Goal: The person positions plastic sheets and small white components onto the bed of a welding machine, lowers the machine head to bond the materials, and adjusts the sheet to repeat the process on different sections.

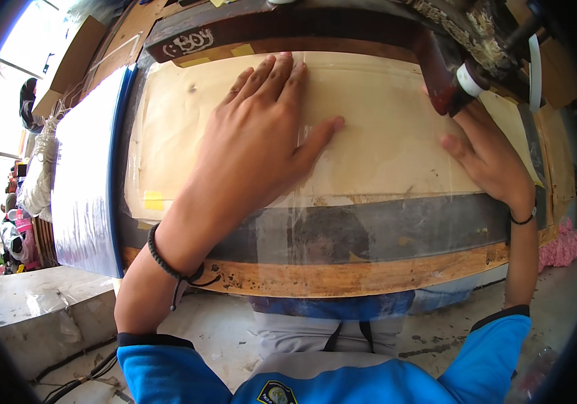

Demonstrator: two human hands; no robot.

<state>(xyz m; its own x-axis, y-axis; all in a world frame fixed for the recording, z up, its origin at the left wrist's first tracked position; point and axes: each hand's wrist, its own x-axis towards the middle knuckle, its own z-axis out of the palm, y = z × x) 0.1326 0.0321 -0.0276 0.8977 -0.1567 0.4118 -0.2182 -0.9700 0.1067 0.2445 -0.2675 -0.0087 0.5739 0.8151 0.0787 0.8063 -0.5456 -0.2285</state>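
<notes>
My left hand (254, 124) lies flat on a cream sheet (382, 141) that covers most of the work table, its fingers spread and pointing away from me. A clear plastic film (295, 222) runs beneath this hand and hangs over the table's near edge. Toward the right end of the sheet, my right hand (487, 151) rests with its thumb stretched out. The dark wooden arm (440, 74) of a frame hides part of its fingers. Across the far side of the sheet extends the frame's dark bar (288, 34).
A stack of clear plastic sheets (89, 175) with a blue edge stands at the left. White cord (39, 168) hangs beyond it. The table's wooden front edge (342, 276) is close to my body. A pink bundle (561, 246) sits at the right, and cables (79, 384) lie lower left.
</notes>
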